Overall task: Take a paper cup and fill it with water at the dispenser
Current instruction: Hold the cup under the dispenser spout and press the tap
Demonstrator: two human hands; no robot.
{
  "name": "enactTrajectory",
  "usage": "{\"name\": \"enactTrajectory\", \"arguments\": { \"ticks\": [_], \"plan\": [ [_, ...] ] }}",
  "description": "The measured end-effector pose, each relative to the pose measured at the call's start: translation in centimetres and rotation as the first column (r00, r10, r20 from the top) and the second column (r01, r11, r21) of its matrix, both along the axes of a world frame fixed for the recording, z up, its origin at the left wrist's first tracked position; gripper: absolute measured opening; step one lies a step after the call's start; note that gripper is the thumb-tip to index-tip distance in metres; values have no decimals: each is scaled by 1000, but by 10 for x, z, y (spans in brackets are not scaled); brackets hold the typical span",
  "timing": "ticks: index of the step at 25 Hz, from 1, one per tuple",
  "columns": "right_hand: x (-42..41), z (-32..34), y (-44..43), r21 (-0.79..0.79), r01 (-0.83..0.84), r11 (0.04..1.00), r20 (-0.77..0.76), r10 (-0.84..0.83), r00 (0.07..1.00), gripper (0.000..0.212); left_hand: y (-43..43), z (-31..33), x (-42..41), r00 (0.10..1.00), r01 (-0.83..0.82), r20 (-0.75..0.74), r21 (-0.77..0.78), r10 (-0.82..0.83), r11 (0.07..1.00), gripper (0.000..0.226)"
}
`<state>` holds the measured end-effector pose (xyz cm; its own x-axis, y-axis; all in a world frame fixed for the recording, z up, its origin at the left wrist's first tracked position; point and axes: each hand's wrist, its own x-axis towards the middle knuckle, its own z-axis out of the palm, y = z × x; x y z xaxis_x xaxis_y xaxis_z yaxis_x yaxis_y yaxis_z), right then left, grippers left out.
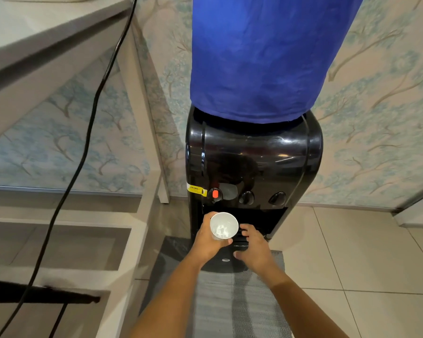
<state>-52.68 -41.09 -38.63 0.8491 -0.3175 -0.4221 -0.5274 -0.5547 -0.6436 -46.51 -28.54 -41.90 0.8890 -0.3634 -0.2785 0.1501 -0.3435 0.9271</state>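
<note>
From the head camera, looking down: the left hand reaches forward on a bare, nearly straight forearm and grips a small white paper cup from its left side, fingers curled round the wall and the thumb tip showing at the cup's near rim; the cup stands upright with its mouth open to the camera, and something glints at its bottom, though whether that is water or only reflected light cannot be told; it sits in front of the dark recess of the glossy black plastic water dispenser, below and slightly right of the red tap lever, left of the two black tap levers.

The right hand comes in on a bare forearm angled from the lower right, palm down, fingers loosely spread and holding nothing; its fingertips lie over the dispenser's black drip tray just right of the cup, apart from the cup itself; whether they touch the tray cannot be told.

A blue cloth cover wraps the bottle on top of the dispenser; a yellow warning label sits left of the red lever; a grey woven mat lies on the pale floor tiles beneath the arms; a black cable hangs across the white shelving unit at the left; wallpaper with blue trees fills the background.
</note>
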Motion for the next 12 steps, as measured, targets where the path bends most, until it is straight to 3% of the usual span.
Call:
{"name": "enactTrajectory", "arguments": {
  "ticks": [12],
  "plan": [
    [7,65,57,146,-5,989,234,-30,972,88,51,80,0,997,52,51,-53,-50,997,69]
  ]
}}
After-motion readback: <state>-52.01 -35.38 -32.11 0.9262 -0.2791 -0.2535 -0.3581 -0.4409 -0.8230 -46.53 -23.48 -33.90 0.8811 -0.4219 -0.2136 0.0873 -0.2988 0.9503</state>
